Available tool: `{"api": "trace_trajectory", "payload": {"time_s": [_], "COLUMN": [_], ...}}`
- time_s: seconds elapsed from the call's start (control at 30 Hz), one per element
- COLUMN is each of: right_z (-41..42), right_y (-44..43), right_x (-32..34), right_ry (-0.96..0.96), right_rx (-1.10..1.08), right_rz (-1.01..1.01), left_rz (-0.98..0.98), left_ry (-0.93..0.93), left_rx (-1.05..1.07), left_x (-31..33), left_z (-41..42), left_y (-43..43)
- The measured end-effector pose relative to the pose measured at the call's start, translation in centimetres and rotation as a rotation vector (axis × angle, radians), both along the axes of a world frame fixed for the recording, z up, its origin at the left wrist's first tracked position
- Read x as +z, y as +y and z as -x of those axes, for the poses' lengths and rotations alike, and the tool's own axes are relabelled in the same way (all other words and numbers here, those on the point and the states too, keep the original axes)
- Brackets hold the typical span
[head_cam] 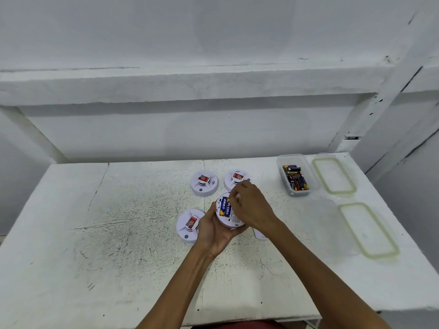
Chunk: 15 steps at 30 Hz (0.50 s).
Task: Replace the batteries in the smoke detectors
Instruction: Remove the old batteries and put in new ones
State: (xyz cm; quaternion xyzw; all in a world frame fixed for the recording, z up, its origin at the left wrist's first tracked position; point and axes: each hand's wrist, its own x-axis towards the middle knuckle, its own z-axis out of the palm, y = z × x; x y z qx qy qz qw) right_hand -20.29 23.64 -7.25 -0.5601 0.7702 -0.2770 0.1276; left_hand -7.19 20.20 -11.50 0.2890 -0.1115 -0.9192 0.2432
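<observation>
Hands, left (213, 231) and right (253, 207), on round white detector (228, 223)

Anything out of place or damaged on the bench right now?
Nothing spilled or broken. One small white piece lies loose on the table under the right forearm, possibly the cover of the detector in the left hand. The table's paint is cracked and scuffed.

Both bare forearms reach forward. The left hand (213, 227) cups a smoke detector (232, 222) in curled fingers; the right hand (253, 208) arches above, fingertips pinching a battery (225, 206).
</observation>
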Motion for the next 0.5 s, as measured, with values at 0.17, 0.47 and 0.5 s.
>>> {"api": "trace_trajectory", "payload": {"time_s": [0.17, 0.47, 0.5], "right_z": [-0.26, -0.61, -0.68], "right_y": [-0.27, -0.21, -0.11], "right_x": [-0.24, -0.72, -0.93], "right_ry": [-0.065, 0.083, 0.084], "right_rx": [-0.035, -0.018, -0.015], "right_rz": [-0.028, -0.037, -0.041], "left_rz": [0.002, 0.003, 0.003], "left_ry": [-0.017, -0.036, -0.035], "left_rx": [0.001, -0.018, -0.022], "left_x": [-0.25, -0.32, -0.41], "left_z": [0.17, 0.24, 0.2], "left_y": [-0.1, 0.08, 0.24]}}
